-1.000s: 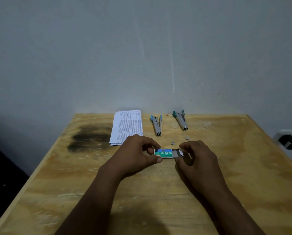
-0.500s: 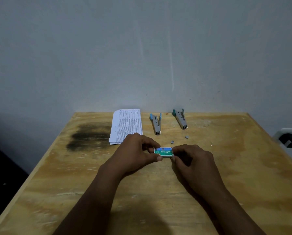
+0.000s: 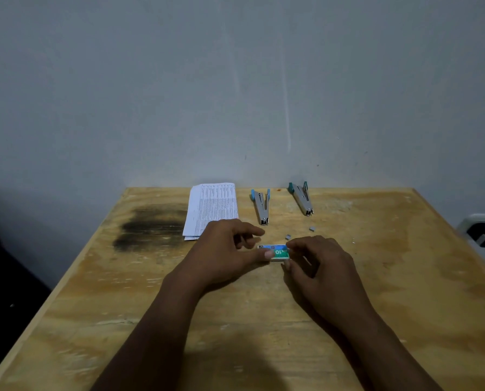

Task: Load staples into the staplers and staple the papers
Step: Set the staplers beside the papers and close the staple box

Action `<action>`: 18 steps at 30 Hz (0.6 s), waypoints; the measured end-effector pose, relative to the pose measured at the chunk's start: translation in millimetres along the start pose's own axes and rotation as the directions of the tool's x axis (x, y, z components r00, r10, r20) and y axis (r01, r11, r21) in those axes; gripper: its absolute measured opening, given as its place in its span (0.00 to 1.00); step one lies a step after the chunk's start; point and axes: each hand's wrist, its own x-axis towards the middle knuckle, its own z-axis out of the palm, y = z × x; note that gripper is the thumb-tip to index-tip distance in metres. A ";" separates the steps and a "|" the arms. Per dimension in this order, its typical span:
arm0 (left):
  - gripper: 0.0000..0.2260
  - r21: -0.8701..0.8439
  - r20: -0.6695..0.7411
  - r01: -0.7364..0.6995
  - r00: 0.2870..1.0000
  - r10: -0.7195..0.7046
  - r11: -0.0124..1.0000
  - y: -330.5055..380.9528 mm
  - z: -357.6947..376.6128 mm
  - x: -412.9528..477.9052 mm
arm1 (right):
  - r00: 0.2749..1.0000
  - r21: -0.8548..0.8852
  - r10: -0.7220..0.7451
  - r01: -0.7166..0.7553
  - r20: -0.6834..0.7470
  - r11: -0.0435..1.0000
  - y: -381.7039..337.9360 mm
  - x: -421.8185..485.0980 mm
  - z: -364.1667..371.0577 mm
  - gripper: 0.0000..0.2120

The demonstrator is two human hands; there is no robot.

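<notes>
Surface (image 3: 151, 306): pale wood, with a dark smudge (image 3: 151, 227) on its far left.
Left hand (image 3: 227, 249): thumb tip on the near left corner of the staple box (image 3: 276, 253); fingers loosely curled just beyond it, and I cannot tell whether they touch.
Right hand (image 3: 320, 266): pinching the box's right end between thumb and forefinger.
Box place: mid-surface, between both hands.
Loose staples: short strip (image 3: 288, 237) just beyond the box, second strip (image 3: 312, 228) farther right.
Staplers: blue-ended stapler (image 3: 261, 207) and green-ended stapler (image 3: 302, 198) farther back, apart.
Papers (image 3: 213, 207): printed stack left of the staplers.
Wall (image 3: 235, 80): plain grey.
</notes>
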 end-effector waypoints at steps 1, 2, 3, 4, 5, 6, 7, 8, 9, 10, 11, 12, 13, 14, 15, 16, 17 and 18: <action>0.19 -0.006 -0.064 -0.006 0.998 0.005 1.000 0.0 -0.4 -0.1 | 1.000 -0.038 -0.011 0.012 0.022 0.999 -0.1 0.6 0.9 0.18; 0.17 0.009 -0.144 -0.013 0.989 0.014 1.000 -1.4 -0.5 1.0 | 0.998 -0.091 -0.027 0.032 0.055 0.995 0.0 1.4 1.9 0.18; 0.16 0.050 -0.223 -0.017 0.974 0.027 0.999 -4.1 -0.7 2.7 | 0.995 -0.137 -0.044 0.055 0.085 0.989 -0.3 2.0 2.6 0.18; 0.15 0.110 -0.280 -0.012 0.959 0.043 0.994 -8.4 -1.0 5.2 | 0.993 -0.166 -0.052 0.069 0.106 0.984 -0.5 2.7 2.8 0.17; 0.15 0.171 -0.300 0.002 0.952 0.050 0.985 -13.2 -1.1 7.6 | 0.992 -0.177 -0.054 0.074 0.115 0.981 -0.5 3.3 2.6 0.17; 0.14 0.223 -0.290 0.018 0.956 0.048 0.975 -18.2 -0.9 9.3 | 0.992 -0.177 -0.053 0.073 0.114 0.982 -0.1 3.5 2.6 0.16; 0.13 0.256 -0.270 0.027 0.962 0.044 0.966 -22.6 -0.7 10.5 | 0.993 -0.173 -0.053 0.072 0.108 0.982 -0.3 3.5 2.5 0.15; 0.12 0.269 -0.254 0.033 0.966 0.038 0.963 -26.3 -0.3 11.2 | 0.993 -0.173 -0.054 0.071 0.102 0.982 0.0 3.4 2.8 0.15; 0.11 0.268 -0.254 0.036 0.967 0.035 0.963 -28.0 -0.1 12.1 | 0.993 -0.177 -0.054 0.072 0.100 0.982 0.3 3.9 3.3 0.15; 0.10 0.263 -0.263 0.038 0.964 0.033 0.964 -29.2 0.1 12.9 | 0.993 -0.183 -0.049 0.068 0.108 0.981 0.6 4.3 4.0 0.15; 0.09 0.262 -0.273 0.040 0.961 0.035 0.964 -29.5 0.4 13.7 | 0.992 -0.190 -0.042 0.064 0.117 0.980 0.4 4.4 4.5 0.16; 0.09 0.261 -0.279 0.043 0.960 0.033 0.964 -29.7 0.9 14.7 | 0.992 -0.193 -0.037 0.061 0.124 0.979 0.7 4.2 5.3 0.16; 0.09 0.258 -0.284 0.044 0.958 0.032 0.965 -30.4 1.4 15.4 | 0.991 -0.185 -0.036 0.059 0.126 0.981 1.3 3.8 5.7 0.16; 0.09 0.249 -0.287 0.043 0.957 0.031 0.967 -31.2 1.5 16.1 | 0.992 -0.154 -0.026 0.046 0.126 0.987 1.6 3.6 4.8 0.16; 0.09 0.237 -0.289 0.041 0.957 0.031 0.971 -32.5 1.5 16.5 | 0.992 -0.094 -0.007 0.019 0.123 0.995 1.2 3.7 2.6 0.17; 0.10 0.228 -0.293 0.038 0.955 0.031 0.973 -33.9 1.2 17.1 | 0.994 -0.021 0.017 -0.015 0.109 1.000 0.4 6.2 -0.7 0.17; 0.11 0.222 -0.303 0.036 0.952 0.033 0.974 -35.4 0.6 17.8 | 0.995 0.032 0.045 -0.048 0.089 0.998 0.1 11.7 -4.1 0.16; 0.11 0.218 -0.316 0.036 0.948 0.035 0.975 -37.1 -0.2 18.8 | 0.996 0.042 0.070 -0.072 0.057 0.997 0.5 20.8 -6.6 0.16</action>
